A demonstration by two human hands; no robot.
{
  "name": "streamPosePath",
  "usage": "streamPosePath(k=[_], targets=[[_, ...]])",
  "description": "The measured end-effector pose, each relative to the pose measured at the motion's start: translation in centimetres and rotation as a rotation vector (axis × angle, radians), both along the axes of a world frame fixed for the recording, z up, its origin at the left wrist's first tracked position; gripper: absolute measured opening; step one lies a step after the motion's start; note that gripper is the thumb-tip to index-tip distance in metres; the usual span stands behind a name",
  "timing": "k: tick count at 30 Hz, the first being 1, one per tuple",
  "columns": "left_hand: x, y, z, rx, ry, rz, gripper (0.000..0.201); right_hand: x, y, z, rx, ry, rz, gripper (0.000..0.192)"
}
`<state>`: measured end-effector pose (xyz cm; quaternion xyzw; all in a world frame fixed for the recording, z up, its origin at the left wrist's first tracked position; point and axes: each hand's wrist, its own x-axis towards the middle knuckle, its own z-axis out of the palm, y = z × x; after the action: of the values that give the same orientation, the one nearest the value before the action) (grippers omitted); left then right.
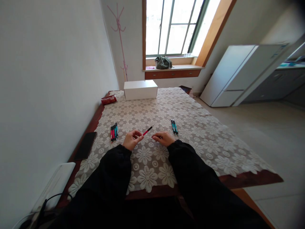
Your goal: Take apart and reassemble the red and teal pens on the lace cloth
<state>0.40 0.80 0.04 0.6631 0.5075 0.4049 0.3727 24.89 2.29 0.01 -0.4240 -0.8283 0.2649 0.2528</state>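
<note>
My left hand pinches a red and black pen between thumb and fingers, its black end pointing up and to the right. Just right of it, my right hand rests low over the tablecloth, apart from the pen. Its fingers are bent and drawn together; whatever may be between the fingertips is hidden. Left of my left hand lies a row of several red and teal pens. Two teal and black pens lie side by side beyond my right hand.
A floral lace cloth covers the table. A white box stands at the far end beside a red packet. Along the left edge lie a dark flat phone-like object and a white power strip with cables.
</note>
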Motion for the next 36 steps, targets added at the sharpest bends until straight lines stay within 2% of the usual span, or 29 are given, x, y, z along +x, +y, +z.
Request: streamPosePath(k=[9,12,17,20,22,24,26,28,32,36], targets=[[1.2,-1.8,0.0,0.021,0.15,-0.282,0.025,-2.2,-1.0,-0.7,-0.314,0.265,0.044,0.042],[1.1,-1.7,-0.2,0.062,0.228,-0.288,0.025,-2.6,-1.1,-1.0,-0.351,0.42,0.021,0.044],[0.6,-1.1,-0.7,0.154,0.259,-0.184,0.024,-2.0,-1.1,-1.4,-0.391,0.55,0.011,0.049],[0.2,-0.7,-0.7,0.205,0.262,-0.12,0.038,-1.2,-0.4,-1.3,-0.409,0.428,0.09,0.054],[-0.1,-0.6,-0.6,0.24,0.263,-0.107,0.05,-0.9,0.3,-0.9,-0.399,0.254,0.159,0.054],[-0.4,-0.5,-0.5,0.269,0.276,-0.121,0.054,-0.9,1.2,-0.5,-0.353,0.047,0.2,0.048],[-0.6,-0.4,-0.4,0.284,0.316,-0.148,0.048,-1.4,1.8,-0.3,-0.278,-0.118,0.172,0.038],[-0.6,-0.3,-0.5,0.289,0.38,-0.174,0.035,-2.2,2.1,-0.2,-0.226,-0.185,0.126,0.029],[-0.5,-0.3,-0.6,0.291,0.463,-0.213,0.014,-3.6,1.6,-0.5,-0.139,-0.192,0.121,0.022],[-0.5,-0.4,-0.5,0.274,0.465,-0.21,0.013,-3.5,0.7,-0.8,-0.043,-0.201,0.06,0.026]])
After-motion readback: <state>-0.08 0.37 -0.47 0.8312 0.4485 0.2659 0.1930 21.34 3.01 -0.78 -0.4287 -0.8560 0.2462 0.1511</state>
